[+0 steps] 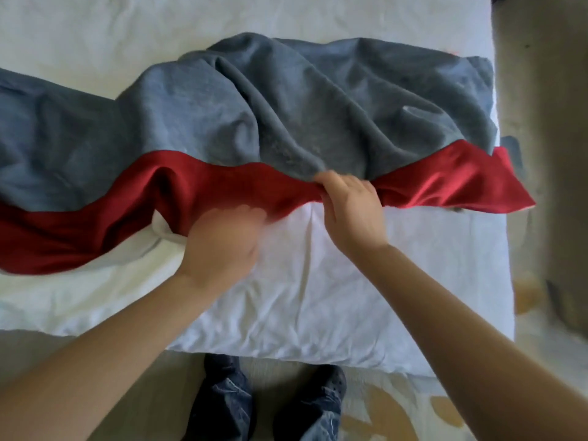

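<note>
Grey blanket [254, 106], red-edged, rumpled on white bed [95, 33]

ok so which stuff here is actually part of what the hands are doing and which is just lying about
In the job:
grey blanket
its red band
right hand, pinching the red band
left hand, blurred, at the band's near edge

Just there:
white sheet underneath
patterned floor
the person's shoes

The right hand [351, 208] is pinching the red edge [222, 183] of the grey blanket [254, 113], which is lying bunched up on the white bed [318, 297]. The left hand [222, 246] is looking blurry, but it seems to be touching the red edge too.
</note>
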A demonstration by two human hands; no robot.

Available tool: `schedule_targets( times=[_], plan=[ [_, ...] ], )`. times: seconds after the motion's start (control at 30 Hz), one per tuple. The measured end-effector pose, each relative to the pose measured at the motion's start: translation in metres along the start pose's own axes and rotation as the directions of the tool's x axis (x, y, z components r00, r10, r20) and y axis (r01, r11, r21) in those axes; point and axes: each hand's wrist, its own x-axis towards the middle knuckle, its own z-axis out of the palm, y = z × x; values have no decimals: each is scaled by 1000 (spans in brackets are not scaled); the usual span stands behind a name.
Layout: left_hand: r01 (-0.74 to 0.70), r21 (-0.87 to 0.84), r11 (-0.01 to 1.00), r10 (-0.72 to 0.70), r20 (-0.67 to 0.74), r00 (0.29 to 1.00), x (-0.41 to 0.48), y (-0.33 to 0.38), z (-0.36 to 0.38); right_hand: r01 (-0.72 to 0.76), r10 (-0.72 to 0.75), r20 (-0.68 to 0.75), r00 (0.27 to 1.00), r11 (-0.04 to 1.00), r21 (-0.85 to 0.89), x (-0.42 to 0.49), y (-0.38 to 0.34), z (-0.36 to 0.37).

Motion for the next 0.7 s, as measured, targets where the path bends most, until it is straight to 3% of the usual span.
schedule_targets(
  times=[0.17,0.27,0.37,0.47,0.57,0.7],
  plan=[
    [183,-177,967,-193,-42,980,-39,2,-3,-85,106,-240,965,992,96,6,-17,-3],
    [218,-217,952,-237,-67,969,-48,2,-9,29,-30,-295,955,1000,-7,3,-26,4],
    [196,-228,954,-222,-91,971,-42,5,-13,242,-233,-130,964,968,63,-9,-39,22],
    [143,-246,959,-171,-95,981,-35,13,-16,310,-308,56,950,950,-29,-21,-40,37],
    [87,-244,966,-110,-81,991,-34,17,-16,316,-313,58,948,945,-78,-19,-36,39],
    [39,-153,987,-51,-76,996,-44,7,-18,429,-424,69,903,883,-189,-16,-33,25]
  ],
)
